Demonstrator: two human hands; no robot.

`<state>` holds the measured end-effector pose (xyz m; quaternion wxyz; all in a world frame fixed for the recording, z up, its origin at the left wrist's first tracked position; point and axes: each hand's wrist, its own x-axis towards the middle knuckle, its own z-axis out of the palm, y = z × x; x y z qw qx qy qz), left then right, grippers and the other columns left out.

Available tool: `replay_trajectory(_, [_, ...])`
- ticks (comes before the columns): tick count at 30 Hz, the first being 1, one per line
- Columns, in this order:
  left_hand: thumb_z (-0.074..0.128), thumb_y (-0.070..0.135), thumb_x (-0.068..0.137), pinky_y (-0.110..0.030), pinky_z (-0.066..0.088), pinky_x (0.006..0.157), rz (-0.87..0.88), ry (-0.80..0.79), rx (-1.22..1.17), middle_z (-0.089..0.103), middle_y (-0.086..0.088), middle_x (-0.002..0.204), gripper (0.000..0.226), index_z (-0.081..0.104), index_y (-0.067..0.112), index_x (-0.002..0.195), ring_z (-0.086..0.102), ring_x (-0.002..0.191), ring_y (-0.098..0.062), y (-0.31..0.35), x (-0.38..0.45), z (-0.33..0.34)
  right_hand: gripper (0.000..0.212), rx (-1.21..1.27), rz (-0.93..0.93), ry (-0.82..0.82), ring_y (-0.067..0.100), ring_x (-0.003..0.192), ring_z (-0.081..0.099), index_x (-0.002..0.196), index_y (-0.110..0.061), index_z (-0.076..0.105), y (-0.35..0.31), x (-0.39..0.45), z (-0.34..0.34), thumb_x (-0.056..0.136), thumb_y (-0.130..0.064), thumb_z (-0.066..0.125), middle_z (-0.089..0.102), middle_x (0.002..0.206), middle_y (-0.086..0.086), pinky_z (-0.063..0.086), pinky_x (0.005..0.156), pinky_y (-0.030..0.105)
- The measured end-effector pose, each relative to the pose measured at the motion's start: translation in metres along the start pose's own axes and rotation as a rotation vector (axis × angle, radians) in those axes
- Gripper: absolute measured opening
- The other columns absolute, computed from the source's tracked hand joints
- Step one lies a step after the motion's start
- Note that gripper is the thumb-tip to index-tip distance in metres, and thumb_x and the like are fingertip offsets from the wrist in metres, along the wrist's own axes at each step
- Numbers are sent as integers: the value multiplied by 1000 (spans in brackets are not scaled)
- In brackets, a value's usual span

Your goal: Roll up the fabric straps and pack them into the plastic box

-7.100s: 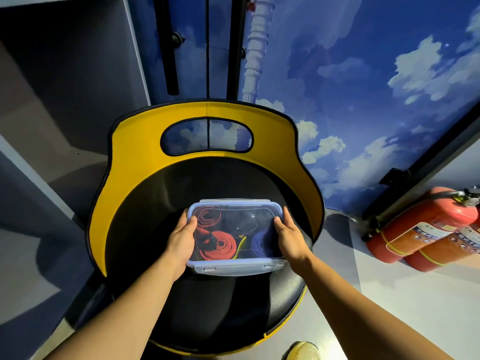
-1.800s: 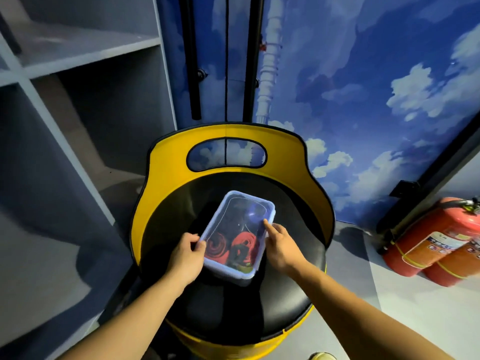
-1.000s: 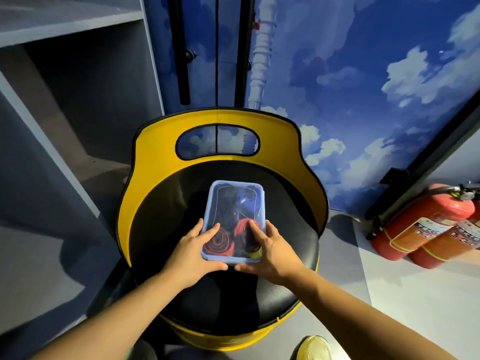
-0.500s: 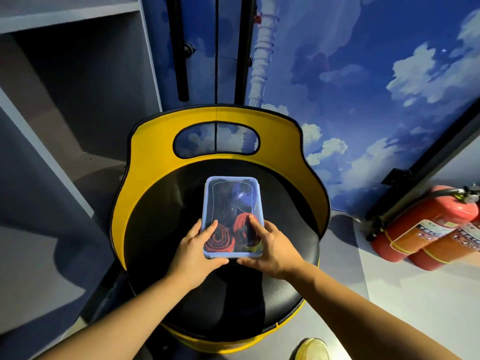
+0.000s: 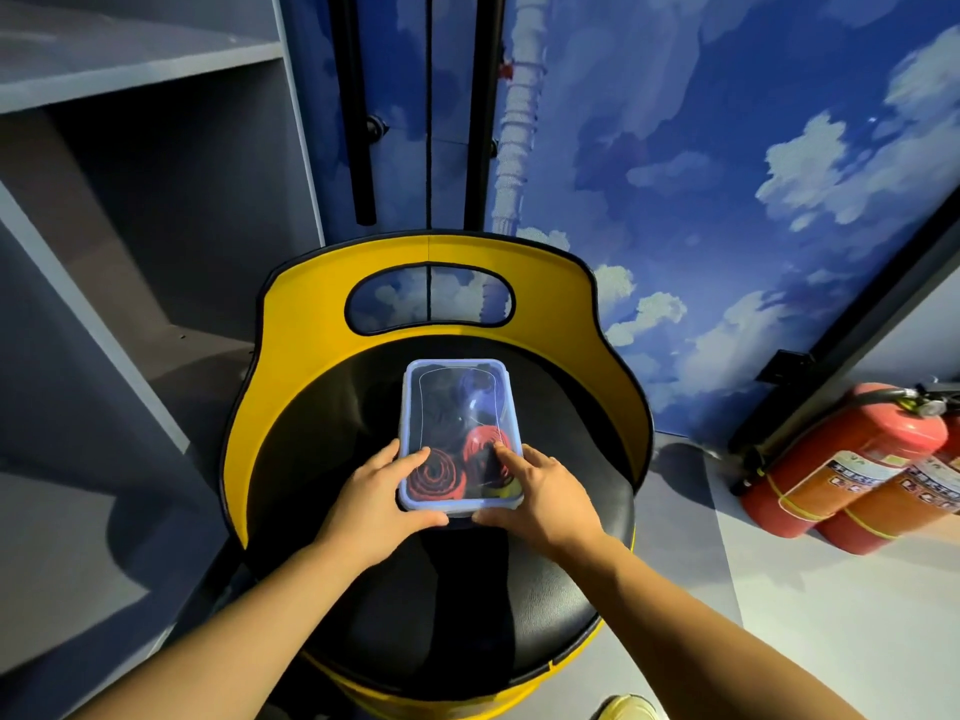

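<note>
Both hands clamp the plastic box (image 5: pixel 457 407): left hand (image 5: pixel 382 498) and right hand (image 5: pixel 540 493) with fingers on its lid, rolled straps (image 5: pixel 436 472) inside, probably four.

Left hand (image 5: pixel 382 498) and right hand (image 5: pixel 540 493), forearms extended forward, fingers spread flat, thumbs curled beneath, gripping the near end between them.
</note>
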<state>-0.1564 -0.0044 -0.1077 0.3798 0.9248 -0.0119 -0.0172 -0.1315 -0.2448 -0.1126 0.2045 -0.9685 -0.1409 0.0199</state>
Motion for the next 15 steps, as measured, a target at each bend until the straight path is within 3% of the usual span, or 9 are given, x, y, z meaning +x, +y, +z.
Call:
replay_trajectory(4, [91, 46, 64, -33, 37, 115, -18, 33, 49, 36, -1, 160, 94, 50, 28, 147, 39, 143, -18, 8, 4, 2, 96, -14, 6, 36, 23, 110, 60, 151, -33, 38, -2, 5, 1, 69, -71, 71, 59, 127, -4, 50, 94, 33])
replay_trajectory(11, [84, 51, 73, -32, 35, 114, -6, -11, 54, 32, 5, 159, 88, 44, 34, 150, 35, 143, -15, 4, 0, -4, 100, -35, 1, -32, 24, 114, 60, 155, -31, 31, 1, 3, -2, 71, -76, 62, 53, 132, -1, 50, 98, 36])
replay_trajectory(13, [76, 54, 80, -31, 34, 115, -2, -24, 79, 28, 6, 160, 82, 41, 32, 151, 32, 145, -15, 3, -2, -6, 96, -126, -38, -40, 29, 128, 51, 156, -30, 25, 2, 1, -6, 79, -80, 48, 48, 143, 4, 40, 110, 39])
replay_trajectory(15, [66, 61, 85, -35, 25, 121, 52, 6, 205, 18, 5, 165, 82, 34, 33, 155, 19, 152, -18, 9, -4, -8, 90, -208, -66, -21, 34, 149, 26, 159, -29, 16, -6, 0, -16, 87, -80, 31, 29, 161, 10, 20, 122, 45])
